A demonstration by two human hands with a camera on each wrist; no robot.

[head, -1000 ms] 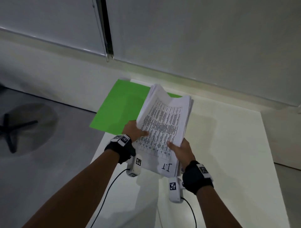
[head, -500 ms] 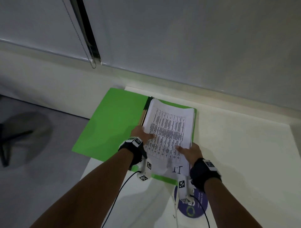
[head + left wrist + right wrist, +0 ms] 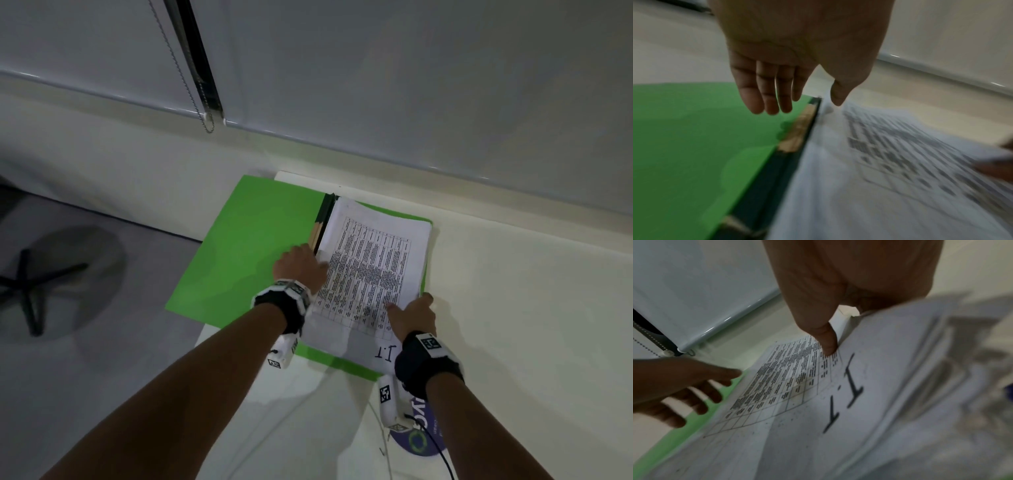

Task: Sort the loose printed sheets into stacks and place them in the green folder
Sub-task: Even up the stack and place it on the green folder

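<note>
The green folder [image 3: 250, 260] lies open at the table's far left corner, its left flap hanging out past the table edge. A thick stack of printed sheets [image 3: 373, 267], top page a table marked "1.1", rests on the folder's right half. My left hand [image 3: 301, 263] is open beside the stack's left edge, near the dark spine [image 3: 322, 222]; in the left wrist view its fingers [image 3: 766, 97] are straight above the green flap [image 3: 694, 146]. My right hand [image 3: 409, 305] holds the stack's near right corner, thumb [image 3: 826, 337] pressed on the top sheet [image 3: 797, 418], the other fingers hidden beneath.
The white table [image 3: 513, 325] runs right and toward me. A round purple disc [image 3: 418, 442] lies on it near my right wrist. A window blind with a bead chain [image 3: 205, 120] hangs behind. A chair base [image 3: 27, 284] stands on the floor at left.
The stack, held up in both hands a second ago, now lies on the folder's right half. My left hand has released it and opened beside the spine.
</note>
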